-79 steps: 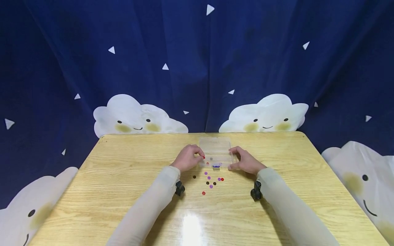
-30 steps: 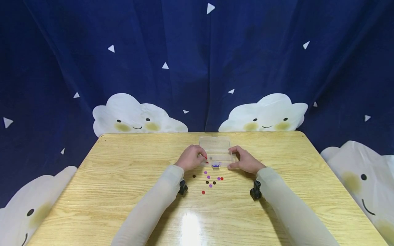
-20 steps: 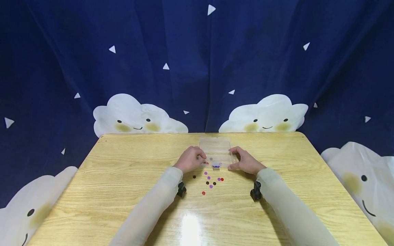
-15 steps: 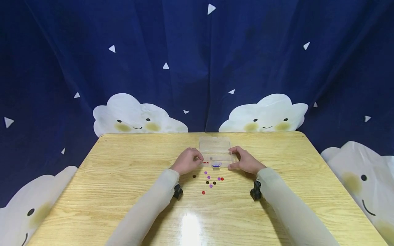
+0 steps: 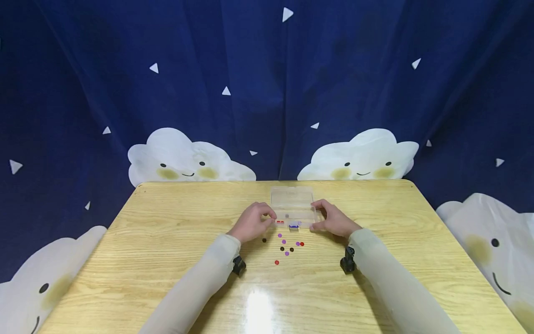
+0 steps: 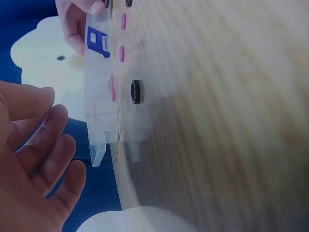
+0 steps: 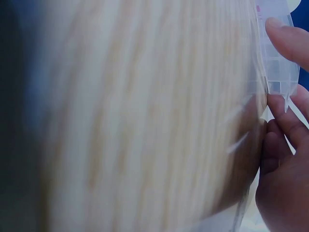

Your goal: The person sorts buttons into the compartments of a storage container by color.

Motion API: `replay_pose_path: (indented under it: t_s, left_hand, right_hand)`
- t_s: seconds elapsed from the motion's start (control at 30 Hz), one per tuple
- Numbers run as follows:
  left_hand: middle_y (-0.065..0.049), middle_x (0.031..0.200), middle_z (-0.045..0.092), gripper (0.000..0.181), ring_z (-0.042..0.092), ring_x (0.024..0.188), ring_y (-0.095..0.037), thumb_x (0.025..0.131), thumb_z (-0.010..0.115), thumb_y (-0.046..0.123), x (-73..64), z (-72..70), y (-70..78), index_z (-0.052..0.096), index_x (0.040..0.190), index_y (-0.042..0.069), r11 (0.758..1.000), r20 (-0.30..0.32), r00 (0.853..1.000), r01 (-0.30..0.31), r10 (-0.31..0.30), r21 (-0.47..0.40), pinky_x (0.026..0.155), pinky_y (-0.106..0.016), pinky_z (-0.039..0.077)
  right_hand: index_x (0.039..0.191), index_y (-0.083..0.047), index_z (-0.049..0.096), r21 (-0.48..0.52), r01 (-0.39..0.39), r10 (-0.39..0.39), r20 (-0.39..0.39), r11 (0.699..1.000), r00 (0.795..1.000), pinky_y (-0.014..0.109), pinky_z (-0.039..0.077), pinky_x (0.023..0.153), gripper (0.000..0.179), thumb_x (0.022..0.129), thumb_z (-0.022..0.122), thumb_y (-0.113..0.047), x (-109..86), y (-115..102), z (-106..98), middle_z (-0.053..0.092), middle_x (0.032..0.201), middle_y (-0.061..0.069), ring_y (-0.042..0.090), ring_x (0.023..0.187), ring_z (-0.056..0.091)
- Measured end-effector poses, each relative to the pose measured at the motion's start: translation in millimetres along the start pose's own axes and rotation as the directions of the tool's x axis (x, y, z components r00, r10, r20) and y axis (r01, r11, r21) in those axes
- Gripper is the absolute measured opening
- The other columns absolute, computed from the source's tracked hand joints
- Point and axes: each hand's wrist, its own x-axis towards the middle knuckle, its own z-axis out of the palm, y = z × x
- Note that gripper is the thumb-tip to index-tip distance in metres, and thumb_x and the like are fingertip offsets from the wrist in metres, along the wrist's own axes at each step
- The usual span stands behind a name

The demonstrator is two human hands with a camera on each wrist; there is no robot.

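A clear plastic compartment box [image 5: 292, 197] lies with its lid raised near the table's far edge. My right hand [image 5: 335, 221] grips its right side, thumb at the front and fingers behind. In the right wrist view the thumb and fingers of that hand [image 7: 285, 179] lie around the box's end [image 7: 281, 72]. My left hand [image 5: 253, 223] is beside the box's left front corner. Nothing is between its loosely bent fingers [image 6: 53, 154]. Red discs [image 5: 280, 222] lie in the front left compartment. A blue-marked latch [image 5: 294, 226] sits at the front.
On the wooden table [image 5: 187, 260], several small discs lie scattered before the box: purple ones [image 5: 284, 241], black ones [image 5: 282, 249] and red ones [image 5: 277, 262]. A black disc [image 5: 264, 240] lies close to my left hand. A dark blue curtain [image 5: 267, 93] hangs behind the table.
My left hand has put a pinched red disc into the box's left compartment, let go and drawn back to the left. The right hand has kept its grip.
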Motion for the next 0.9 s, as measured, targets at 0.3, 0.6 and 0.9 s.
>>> replay_pose_path:
  t_s: [0.3,0.6,0.9]
  left_hand:
    - [0.0,0.101,0.074,0.012,0.062,0.101,-0.02,0.093,0.066,0.012,-18.0,1.2,-1.2,0.076,0.097,0.009,0.999,0.076,0.997,-0.026,0.023,0.044,0.095,-0.038,0.052]
    - [0.002,0.098,0.074,0.011,0.064,0.095,-0.016,0.091,0.067,0.012,-23.6,10.1,4.4,0.077,0.096,0.012,0.997,0.139,0.989,-0.06,0.053,0.05,0.094,-0.035,0.052]
    - [0.001,0.092,0.073,0.012,0.065,0.088,-0.013,0.09,0.065,0.009,-18.6,14.9,14.8,0.077,0.093,0.011,0.978,0.184,0.972,-0.172,0.148,0.121,0.093,-0.033,0.051]
  right_hand:
    - [0.139,-0.002,0.04,0.0,0.014,-0.014,0.001,1.0,1.0,0.055,0.022,0.122,0.072,0.082,0.081,-0.016,0.2,0,0,0.042,0.148,0.021,0.041,0.148,0.029]
    - [0.138,-0.004,0.042,-0.012,-0.005,0.005,0.0,1.0,1.0,0.056,0.023,0.122,0.073,0.08,0.083,-0.019,1.4,4,1,0.044,0.146,0.02,0.041,0.147,0.031]
    - [0.139,-0.004,0.041,-0.02,0.004,-0.004,-0.002,1.0,1.0,0.056,0.023,0.122,0.074,0.08,0.083,-0.019,2.0,5,-1,0.044,0.146,0.021,0.041,0.146,0.032]
